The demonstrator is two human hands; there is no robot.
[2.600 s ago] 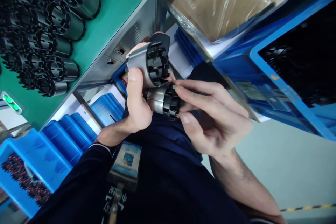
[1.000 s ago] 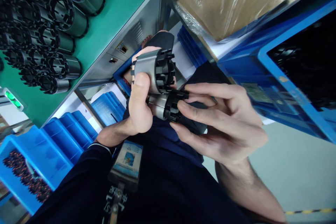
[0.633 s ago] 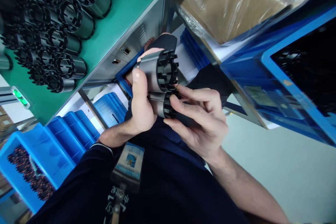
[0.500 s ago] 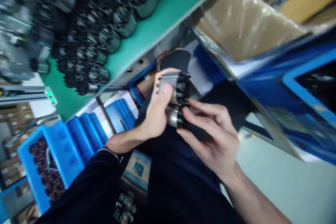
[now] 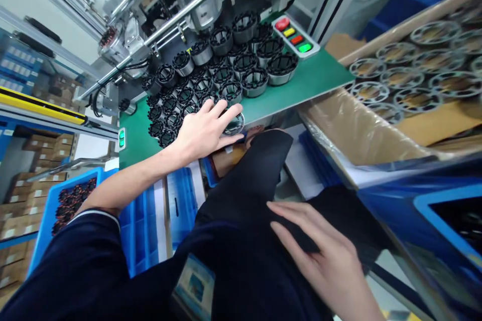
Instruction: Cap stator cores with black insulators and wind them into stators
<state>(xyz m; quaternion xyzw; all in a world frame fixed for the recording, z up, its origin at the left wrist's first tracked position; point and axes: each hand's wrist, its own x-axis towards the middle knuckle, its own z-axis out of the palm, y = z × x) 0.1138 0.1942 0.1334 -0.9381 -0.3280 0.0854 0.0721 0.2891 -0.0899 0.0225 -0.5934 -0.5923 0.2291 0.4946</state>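
Observation:
My left hand [image 5: 209, 128] reaches over the front edge of the green table, its thumb and fingers spread around a stator core [image 5: 236, 124], a metal ring with a black toothed lining. Much of that core is hidden under the fingers. Beyond it stand several rows of similar stator cores [image 5: 254, 83], close together and upright. Low over my lap, my right hand [image 5: 320, 251] is empty, with thumb and fingers apart.
Behind the cores is a machine with metal rails [image 5: 192, 2]. A button panel [image 5: 295, 36] sits at the table's right. A lined carton [image 5: 361, 125] holds flat metal rings [image 5: 417, 99]. Blue bins [image 5: 141, 220] stand at lower left, one filled with small dark parts [image 5: 73, 203].
My left hand has moved from over my lap up to the table edge. My right hand has come away from the two cores and dropped lower. The view has swung toward the table.

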